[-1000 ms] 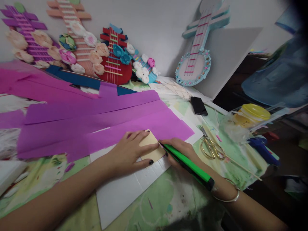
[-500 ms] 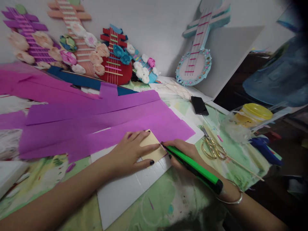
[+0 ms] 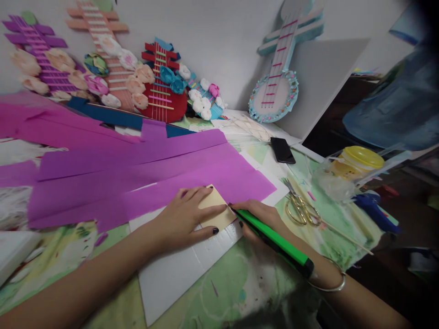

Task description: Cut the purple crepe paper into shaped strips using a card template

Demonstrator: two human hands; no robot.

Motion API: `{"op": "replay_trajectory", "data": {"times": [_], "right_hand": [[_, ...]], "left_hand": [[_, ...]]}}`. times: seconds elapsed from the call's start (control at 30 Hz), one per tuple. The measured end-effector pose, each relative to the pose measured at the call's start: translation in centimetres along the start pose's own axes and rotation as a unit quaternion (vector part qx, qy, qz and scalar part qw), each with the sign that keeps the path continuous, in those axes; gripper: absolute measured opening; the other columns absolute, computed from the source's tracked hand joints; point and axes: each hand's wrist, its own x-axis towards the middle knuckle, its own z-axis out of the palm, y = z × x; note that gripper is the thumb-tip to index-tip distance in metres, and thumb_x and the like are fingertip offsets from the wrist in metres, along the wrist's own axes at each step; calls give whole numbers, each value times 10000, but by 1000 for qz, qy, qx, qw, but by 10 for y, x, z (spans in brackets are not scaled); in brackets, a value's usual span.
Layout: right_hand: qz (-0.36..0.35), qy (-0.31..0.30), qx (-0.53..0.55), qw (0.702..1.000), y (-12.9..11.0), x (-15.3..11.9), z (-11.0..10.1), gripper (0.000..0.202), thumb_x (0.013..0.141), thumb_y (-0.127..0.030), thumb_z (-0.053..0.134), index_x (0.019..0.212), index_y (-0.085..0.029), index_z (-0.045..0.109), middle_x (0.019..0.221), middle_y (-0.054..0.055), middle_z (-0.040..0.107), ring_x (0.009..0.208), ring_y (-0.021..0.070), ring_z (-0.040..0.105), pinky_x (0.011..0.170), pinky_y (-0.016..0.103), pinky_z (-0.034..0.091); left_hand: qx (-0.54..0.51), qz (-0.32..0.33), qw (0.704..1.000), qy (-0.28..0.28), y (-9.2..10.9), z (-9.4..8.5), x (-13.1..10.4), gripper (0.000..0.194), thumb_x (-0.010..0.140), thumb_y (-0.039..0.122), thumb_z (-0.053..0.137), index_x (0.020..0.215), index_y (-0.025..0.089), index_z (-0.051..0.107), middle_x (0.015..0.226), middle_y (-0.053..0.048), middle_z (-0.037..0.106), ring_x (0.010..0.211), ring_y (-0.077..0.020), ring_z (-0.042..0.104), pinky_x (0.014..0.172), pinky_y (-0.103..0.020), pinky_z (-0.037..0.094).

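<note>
My left hand (image 3: pixel 185 217) lies flat with fingers spread, pressing on a small cream card (image 3: pixel 222 219). In my right hand (image 3: pixel 259 217) is a green and black utility knife (image 3: pixel 274 240), its front end against the card's right edge. The blade itself is too small to make out. Under the card is a white board (image 3: pixel 168 283) with cut marks in its surface. Purple crepe paper (image 3: pixel 137 169) spreads over the board's far part and reaches past my left hand.
Gold-handled scissors (image 3: pixel 302 208) and a thin wooden stick (image 3: pixel 350 237) lie to the right. Behind them are a black phone (image 3: pixel 283 150) and a yellow-lidded tub (image 3: pixel 363 157). Decorated model string instruments (image 3: pixel 161 91) lean along the wall. A blue-handled tool (image 3: pixel 373 212) is at the right table edge.
The camera view has shifted slightly. Both hands, the knife and the card keep nearly the same places relative to each other.
</note>
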Motion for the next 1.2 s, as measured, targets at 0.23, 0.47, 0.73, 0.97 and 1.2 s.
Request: {"op": "replay_trajectory", "data": {"times": [0.23,0.47,0.73,0.97,1.2], "right_hand": [[-28,30,7,999,9,-5,7,351,811,-105,532,1139,-224,575,970,55,675,860,162,645,763,303,525],[-39,28,14,999,17,-8,11,388,780,-76,531,1143,-202,583,926,48,664,814,146,630,728,276,511],[-32,30,0,999,11,-9,8,366,797,-73,514,1135,-198,581,919,58,655,815,156,621,732,290,512],[-45,47,3,998,10,-10,8,349,791,-90,522,1113,-208,585,902,51,667,785,149,636,701,281,521],[-18,27,1,999,2,-12,1,350,788,-84,501,1096,-217,599,928,47,675,822,155,647,718,283,521]], "left_hand": [[-3,-2,1000,-1,1,-1,0,515,915,542,465,1412,461,361,1511,-107,299,1338,-387,311,970,-542,289],[-2,-2,1000,-5,1,-2,0,518,921,541,458,1420,465,341,1514,-114,289,1342,-386,306,975,-548,281],[-3,10,1000,-9,2,-1,0,461,946,522,414,1401,513,335,1545,-83,233,1335,-406,298,964,-574,271],[-2,11,1000,-15,3,-2,0,462,949,485,432,1397,525,328,1553,-75,211,1341,-419,282,962,-586,274],[-13,8,1000,-10,3,-1,1,430,950,489,418,1379,506,386,1556,-56,219,1347,-421,267,975,-583,265]]}}
